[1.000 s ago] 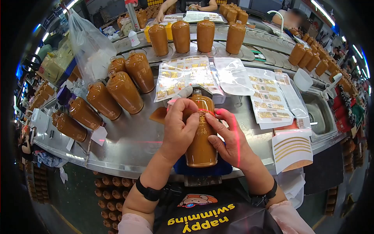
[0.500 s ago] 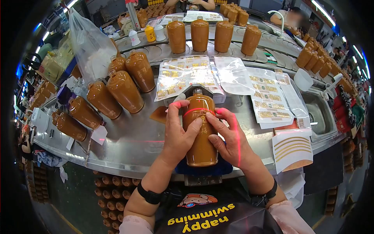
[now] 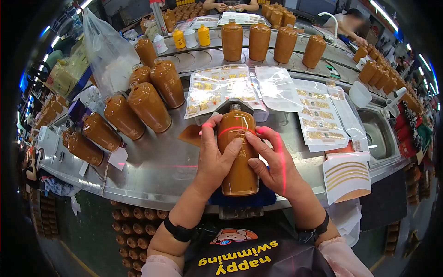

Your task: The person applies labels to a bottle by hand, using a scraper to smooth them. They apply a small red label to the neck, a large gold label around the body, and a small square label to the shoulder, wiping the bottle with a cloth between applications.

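Note:
A glossy brown bottle [image 3: 236, 177] with gold characters on its front lies tilted before me, its neck pointing away and its base toward me. My left hand [image 3: 216, 154] grips its left side, the thumb pressed on the front beside the characters. On the other side, my right hand [image 3: 272, 159] holds it, with fingertips on the upper front and the thumb near the lower right side. A red laser line crosses the bottle's shoulder and my right hand. Beneath the base is a dark blue pad [image 3: 267, 199]. My hands partly cover the gold characters.
Several brown bottles [image 3: 148, 108] stand at the left. Sheets of gold decals [image 3: 221, 90] lie beyond my hands, with more decal strips [image 3: 318, 115] to the right. Further right is a sink [image 3: 376, 134]. Bottles and small cups [image 3: 203, 35] stand on the conveyor [image 3: 198, 56]; other people sit beyond.
Bottles and small cups on the far conveyor have shifted right, and another yellow cup has come into view. Both my hands stay on the bottle, with the left thumb slightly higher.

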A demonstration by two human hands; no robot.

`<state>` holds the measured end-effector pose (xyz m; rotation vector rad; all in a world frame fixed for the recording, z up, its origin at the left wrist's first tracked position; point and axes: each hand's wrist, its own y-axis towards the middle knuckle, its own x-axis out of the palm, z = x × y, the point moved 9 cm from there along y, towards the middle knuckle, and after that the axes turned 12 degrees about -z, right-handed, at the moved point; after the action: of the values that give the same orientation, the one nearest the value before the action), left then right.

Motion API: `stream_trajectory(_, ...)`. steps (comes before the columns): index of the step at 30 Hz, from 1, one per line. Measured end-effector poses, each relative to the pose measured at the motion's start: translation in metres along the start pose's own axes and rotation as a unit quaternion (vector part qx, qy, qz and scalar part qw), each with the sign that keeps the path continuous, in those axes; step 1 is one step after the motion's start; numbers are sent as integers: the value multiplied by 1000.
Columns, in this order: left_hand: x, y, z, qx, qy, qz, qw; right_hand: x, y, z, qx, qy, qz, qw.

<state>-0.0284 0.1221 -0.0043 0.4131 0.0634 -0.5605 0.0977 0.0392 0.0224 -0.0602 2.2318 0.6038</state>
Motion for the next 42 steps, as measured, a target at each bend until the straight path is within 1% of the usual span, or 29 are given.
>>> stream_trajectory(3,-1,-1,-1,3,38,2,999,-1,0,-1,0,2,1,1000)
stream_trajectory(6,0,0,-7,-13,-30,-4,999,0,0,0,2,0,-7,1000)
stream_trajectory(7,0,0,-7,-13,-20,-5,1000,0,0,0,3,-1,-10,1000)
stream_trajectory(10,-3,0,-8,-21,1,-7,1000,-13,-1,0,16,-12,27,999)
stream_trajectory(12,-2,0,-9,-29,7,-14,999,-23,-4,20,60,107,55,991)
stream_trajectory(13,-2,0,-9,-32,1,-12,999,-28,-2,28,82,165,70,980)
stream_trajectory(14,-2,0,-10,-34,-4,-10,999,-33,0,33,96,250,83,960)
stream_trajectory(15,-1,0,-11,-37,-11,-8,999,-37,2,40,147,237,47,959)
stream_trajectory(17,2,0,-9,-41,-42,-9,998,-50,16,32,109,208,67,970)
stream_trajectory(18,2,0,-9,-43,-56,-7,997,-52,24,28,103,191,46,975)
stream_trajectory(20,2,0,-10,-39,-44,-6,998,-53,38,22,92,160,2,983)
stream_trajectory(23,0,-1,-12,-44,-18,-7,999,-47,55,24,32,152,-1,988)
stream_trajectory(24,0,0,-12,-46,-9,-8,999,-44,59,26,58,155,-25,986)
stream_trajectory(27,0,0,-14,-37,-46,-6,998,-43,69,30,51,180,-21,982)
stream_trajectory(30,0,-2,-20,-55,-95,-12,994,-38,71,33,91,191,-75,974)
stream_trajectory(33,2,-2,-18,-51,-128,-28,990,-32,69,32,95,193,-100,972)
stream_trajectory(34,1,-1,-17,-53,-132,-27,990,-30,67,32,110,213,-107,965)
stream_trajectory(37,2,-1,-17,-57,-137,-25,989,-26,65,28,107,229,-139,957)
stream_trajectory(40,1,0,-18,-55,-131,-27,990,-31,67,29,109,237,-135,956)
stream_trajectory(42,0,0,-17,-54,-126,-31,990,-36,72,35,108,208,-111,966)
